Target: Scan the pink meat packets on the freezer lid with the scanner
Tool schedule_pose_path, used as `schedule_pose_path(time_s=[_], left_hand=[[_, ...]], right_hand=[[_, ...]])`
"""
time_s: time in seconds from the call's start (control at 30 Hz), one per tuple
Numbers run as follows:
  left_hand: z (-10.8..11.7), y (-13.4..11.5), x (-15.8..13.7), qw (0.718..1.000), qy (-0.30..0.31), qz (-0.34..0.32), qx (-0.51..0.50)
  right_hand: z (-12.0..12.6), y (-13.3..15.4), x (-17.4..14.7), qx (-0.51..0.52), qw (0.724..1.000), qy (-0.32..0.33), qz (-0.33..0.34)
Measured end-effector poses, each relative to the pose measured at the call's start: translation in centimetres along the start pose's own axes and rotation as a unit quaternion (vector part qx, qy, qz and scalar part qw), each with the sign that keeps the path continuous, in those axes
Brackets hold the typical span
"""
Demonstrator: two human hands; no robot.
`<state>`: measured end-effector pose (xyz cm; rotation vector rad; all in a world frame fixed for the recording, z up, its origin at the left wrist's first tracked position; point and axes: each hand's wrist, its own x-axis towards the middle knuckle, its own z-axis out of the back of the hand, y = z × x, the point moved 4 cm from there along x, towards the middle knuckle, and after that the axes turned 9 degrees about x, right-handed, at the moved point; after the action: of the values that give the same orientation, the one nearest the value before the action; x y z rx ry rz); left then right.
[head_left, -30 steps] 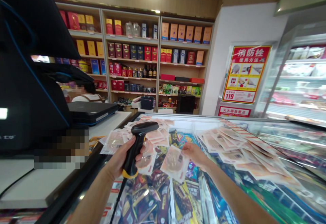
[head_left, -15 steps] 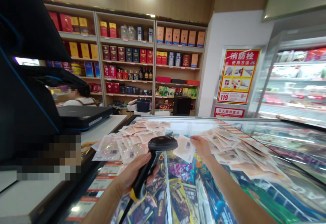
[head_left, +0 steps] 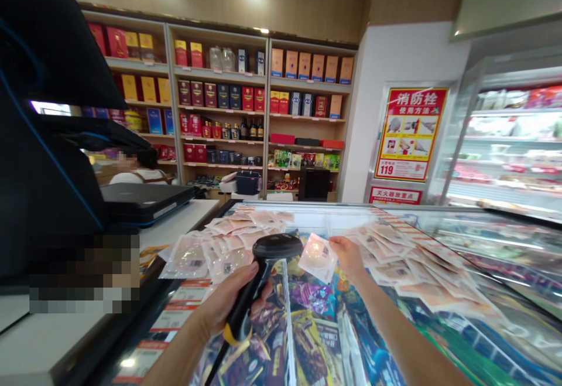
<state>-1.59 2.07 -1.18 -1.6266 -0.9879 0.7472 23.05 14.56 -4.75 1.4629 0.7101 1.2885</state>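
Observation:
My left hand (head_left: 232, 295) is wrapped round the handle of a black barcode scanner (head_left: 277, 246) with a yellow band, its cord trailing down. The scanner's head faces right, close to a small clear packet (head_left: 317, 259). That packet has a barcode label, and a pinkish-red glow lies across it. My right hand (head_left: 348, 252) pinches the packet by its right edge, above the glass top. To the left lies a spread of similar flat packets (head_left: 237, 231); on the right, overlapping packets (head_left: 408, 263) lie in a loose heap beside my right forearm.
Beneath the glass top of the freezer (head_left: 290, 327) are colourful wrapped goods. At left stand a dark monitor (head_left: 52, 40) and a black device (head_left: 144, 198) on a white counter (head_left: 79, 339). A person (head_left: 138, 169) is behind them. Shelves of boxes (head_left: 219, 96) line the back wall.
A pinkish-red light now falls on the packet in my right hand, where it was unlit before. The scanner has shifted slightly left; the packet has barely moved.

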Motion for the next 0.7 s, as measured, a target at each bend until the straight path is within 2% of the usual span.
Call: schedule_pose_path(time_s=[0.1,0.33,0.7], left_hand=[[0.1,0.0,0.0,1.0,-0.005,0.001,-0.007],[0.1,0.5,0.0,0.999,0.027,0.023,0.004],[0.1,0.6,-0.2,1.0,0.012,0.02,0.007]], right_hand=[[0.3,-0.6,0.5,0.005,1.0,-0.021,-0.003],[0.7,-0.9,1.6,0.028,0.997,-0.066,-0.014],[1.6,-0.4,1.9,0.119,0.987,-0.107,-0.031]])
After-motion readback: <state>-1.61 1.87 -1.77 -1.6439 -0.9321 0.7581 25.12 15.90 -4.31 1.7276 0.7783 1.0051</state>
